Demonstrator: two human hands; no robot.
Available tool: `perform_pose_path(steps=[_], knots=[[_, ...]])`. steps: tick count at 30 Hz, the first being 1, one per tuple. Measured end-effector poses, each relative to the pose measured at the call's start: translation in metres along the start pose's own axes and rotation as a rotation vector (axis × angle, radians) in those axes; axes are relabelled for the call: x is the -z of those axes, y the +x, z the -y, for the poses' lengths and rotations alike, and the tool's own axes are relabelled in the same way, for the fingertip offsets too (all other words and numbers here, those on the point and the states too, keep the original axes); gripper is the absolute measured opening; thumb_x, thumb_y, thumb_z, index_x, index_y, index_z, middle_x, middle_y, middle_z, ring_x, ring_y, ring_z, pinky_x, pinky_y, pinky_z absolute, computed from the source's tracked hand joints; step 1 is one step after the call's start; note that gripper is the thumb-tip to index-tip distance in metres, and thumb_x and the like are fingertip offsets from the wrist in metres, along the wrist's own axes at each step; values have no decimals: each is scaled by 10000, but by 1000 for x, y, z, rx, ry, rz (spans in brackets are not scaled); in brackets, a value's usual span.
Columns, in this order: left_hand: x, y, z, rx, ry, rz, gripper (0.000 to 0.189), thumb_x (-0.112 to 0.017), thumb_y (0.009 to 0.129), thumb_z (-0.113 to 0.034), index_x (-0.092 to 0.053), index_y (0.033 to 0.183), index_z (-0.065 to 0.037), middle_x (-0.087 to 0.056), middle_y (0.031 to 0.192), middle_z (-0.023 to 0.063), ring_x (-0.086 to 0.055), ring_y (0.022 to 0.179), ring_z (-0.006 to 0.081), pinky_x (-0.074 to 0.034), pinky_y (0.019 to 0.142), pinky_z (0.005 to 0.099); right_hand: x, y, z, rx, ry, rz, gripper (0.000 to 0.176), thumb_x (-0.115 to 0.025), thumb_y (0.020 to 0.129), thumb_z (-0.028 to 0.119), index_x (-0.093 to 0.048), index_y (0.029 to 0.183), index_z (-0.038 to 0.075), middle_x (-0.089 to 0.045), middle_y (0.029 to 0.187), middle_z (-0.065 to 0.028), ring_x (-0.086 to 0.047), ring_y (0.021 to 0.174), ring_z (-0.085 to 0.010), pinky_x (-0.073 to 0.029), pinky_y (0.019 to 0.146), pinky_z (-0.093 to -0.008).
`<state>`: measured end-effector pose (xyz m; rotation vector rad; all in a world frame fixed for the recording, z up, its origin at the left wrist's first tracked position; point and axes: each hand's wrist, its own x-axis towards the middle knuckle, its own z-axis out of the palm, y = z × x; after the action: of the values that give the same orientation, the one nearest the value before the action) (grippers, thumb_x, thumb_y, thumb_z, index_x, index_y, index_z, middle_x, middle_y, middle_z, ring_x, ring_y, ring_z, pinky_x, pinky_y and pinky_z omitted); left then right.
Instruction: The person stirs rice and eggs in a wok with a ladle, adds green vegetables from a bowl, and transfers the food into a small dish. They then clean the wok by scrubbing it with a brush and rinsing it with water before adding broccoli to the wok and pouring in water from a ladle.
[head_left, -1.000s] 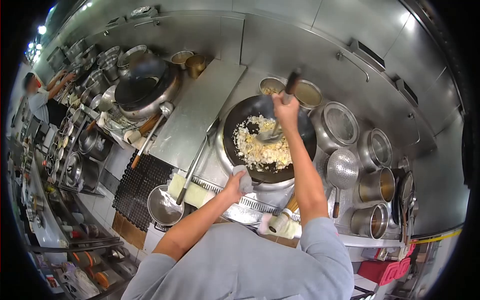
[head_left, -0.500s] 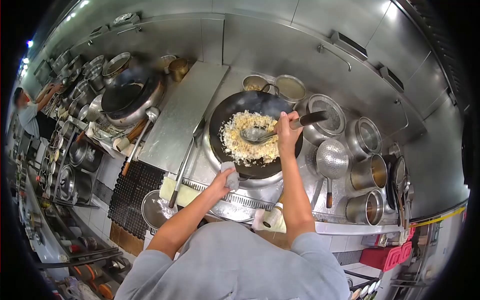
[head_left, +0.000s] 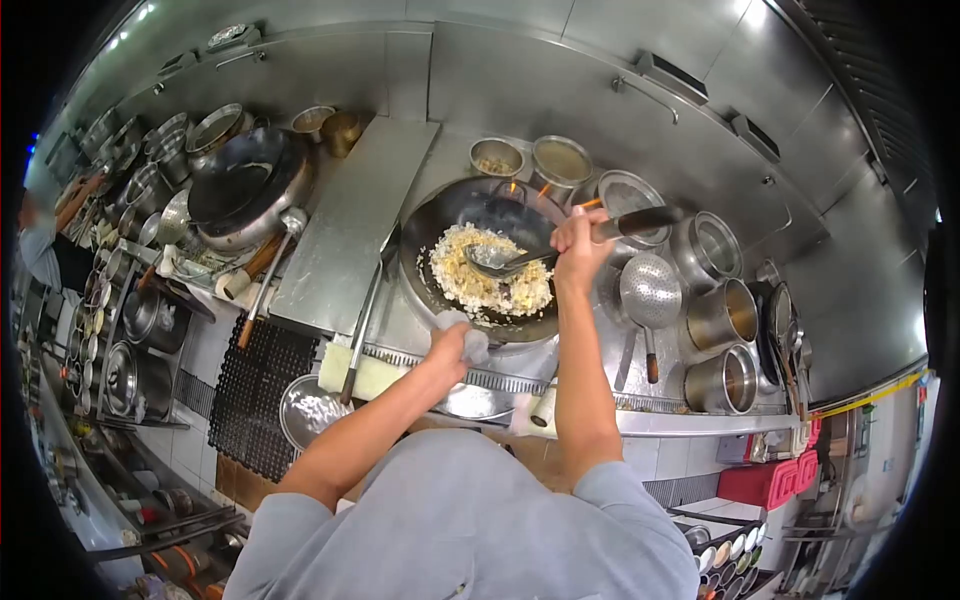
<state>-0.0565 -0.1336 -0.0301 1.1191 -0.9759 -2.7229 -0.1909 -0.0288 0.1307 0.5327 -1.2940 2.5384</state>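
Observation:
My right hand (head_left: 580, 252) is wrapped round the dark handle of a metal ladle (head_left: 510, 262). The ladle's bowl rests in fried rice (head_left: 475, 285) with yellow bits, inside a black wok (head_left: 420, 225). At the wok's near edge my left hand (head_left: 450, 350) grips a grey cloth (head_left: 472, 340), which covers the part of the rim under it. Small orange flames show behind the wok's far rim. A long-handled metal tool (head_left: 370, 315) lies left of the wok, its wide end by the rim.
A perforated skimmer (head_left: 651, 290) and metal pots (head_left: 722, 380) stand on the right. Two bowls sit behind the wok. Left are a steel counter panel (head_left: 350, 230) and a second wok (head_left: 250, 190). A person (head_left: 50, 245) stands at the far left.
The wok is tilted toward me, with flames now showing behind it. The rice has gathered toward the near side. The ladle has shifted slightly, and the whole view has moved a little.

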Motion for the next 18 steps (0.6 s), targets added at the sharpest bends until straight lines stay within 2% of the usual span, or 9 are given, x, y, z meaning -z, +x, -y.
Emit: perform_pose_path(steps=[2, 3, 5, 6, 8, 11, 14, 16, 18], knots=[[7, -2, 6, 32, -106, 86, 167, -479, 870, -60, -473, 1030, -106, -548, 848, 84, -583, 688, 243, -491, 540, 409, 5, -18, -13, -24, -7, 17, 287, -565, 891, 79, -359, 692, 83, -371, 510, -6, -385, 407, -109, -356, 425, -263], [6, -6, 6, -34, -9, -103, 186, -479, 856, -29, -470, 1023, -110, -544, 836, 68, -577, 681, 227, -484, 531, 381, 7, -22, -35, -67, -36, 18, 283, -569, 888, 71, -362, 694, 81, -376, 512, -6, -387, 409, -112, -364, 432, -266], [48, -6, 22, -84, -2, -47, 190, -482, 854, -27, -470, 1022, -114, -541, 836, 61, -573, 681, 216, -483, 530, 371, 18, -16, -61, -61, -117, 50, 270, -582, 875, 47, -380, 700, 78, -390, 524, -3, -399, 421, -112, -385, 458, -275], [64, -4, 29, -154, -15, 4, 194, -485, 851, -25, -470, 1020, -119, -538, 836, 54, -570, 681, 205, -481, 529, 360, 15, -8, -53, -141, -60, 75, 278, -576, 870, 41, -366, 693, 81, -351, 509, -10, -368, 442, -136, -391, 514, -314], [86, -55, 23, -203, 115, -59, 151, -492, 858, -43, -483, 984, -127, -530, 785, 38, -555, 640, 188, -456, 490, 345, 14, 3, -21, -114, -48, 117, 270, -577, 870, 50, -372, 699, 89, -350, 519, -1, -366, 452, -135, -380, 521, -319], [65, -69, 0, -33, -7, 43, 95, -497, 863, -60, -491, 933, -125, -525, 736, 37, -543, 599, 184, -431, 454, 344, -2, -9, 36, -35, 57, 78, 264, -573, 875, 68, -378, 699, 104, -365, 510, 14, -354, 406, -92, -335, 427, -263], [30, -18, -12, -84, -11, -47, 40, -502, 860, -75, -480, 835, -98, -466, 599, 29, -483, 468, 167, -362, 388, 342, 8, -35, 18, -17, -131, 87, 259, -568, 880, 54, -369, 722, 102, -360, 530, 31, -333, 423, -67, -319, 409, -242], [64, 28, 20, -234, 44, 117, 80, -495, 849, -48, -494, 921, -82, -520, 701, 51, -545, 558, 192, -433, 434, 353, 40, -31, -31, -136, -105, 240, 280, -578, 883, 62, -366, 704, 95, -381, 537, 25, -343, 431, -71, -334, 430, -249], [80, -27, 25, -201, 21, 1, 196, -471, 857, -27, -488, 1045, -84, -545, 836, 66, -586, 675, 213, -501, 511, 365, 35, -10, -25, -69, -151, 275, 296, -594, 873, 68, -365, 687, 85, -354, 529, 19, -346, 435, -96, -353, 476, -261]])
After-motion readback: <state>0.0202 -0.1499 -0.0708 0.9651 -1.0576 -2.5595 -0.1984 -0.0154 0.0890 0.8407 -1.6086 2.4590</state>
